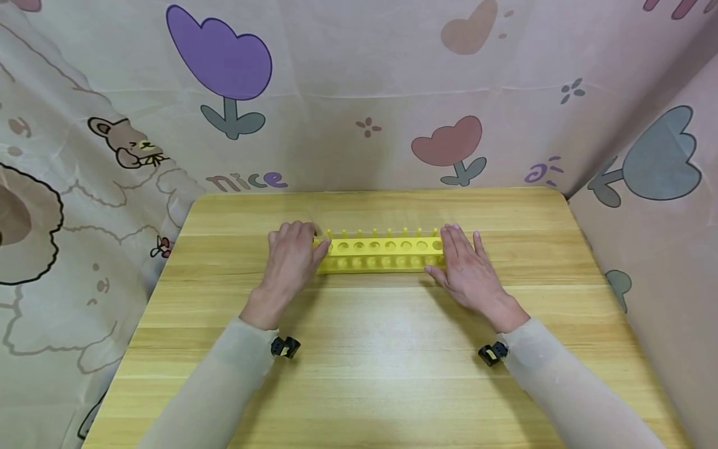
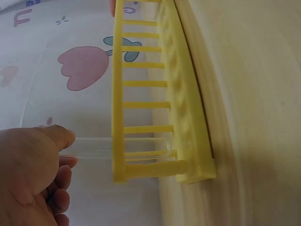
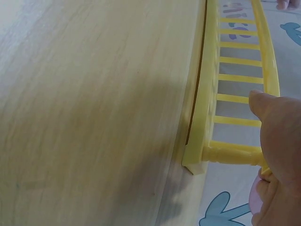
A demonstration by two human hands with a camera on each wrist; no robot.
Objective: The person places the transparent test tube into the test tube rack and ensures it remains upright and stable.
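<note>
A long yellow test tube rack (image 1: pixel 387 263) with a row of round holes and a row of upright pegs stands on the wooden table (image 1: pixel 381 349). My left hand (image 1: pixel 293 252) is at the rack's left end. Between its thumb and fingers it pinches a clear test tube (image 2: pixel 89 148), whose lower part passes through the top plate into the rack. At the opposite end, my right hand (image 1: pixel 468 268) lies against the rack with fairly straight fingers, its thumb (image 3: pixel 258 103) by the top plate's front edge. That hand hides the rack's right end in the head view.
A patterned curtain (image 1: pixel 325 143) hangs along the table's back edge and both sides. A small black camera sits on the left wrist (image 1: pixel 286 347) and another on the right wrist (image 1: pixel 493 353).
</note>
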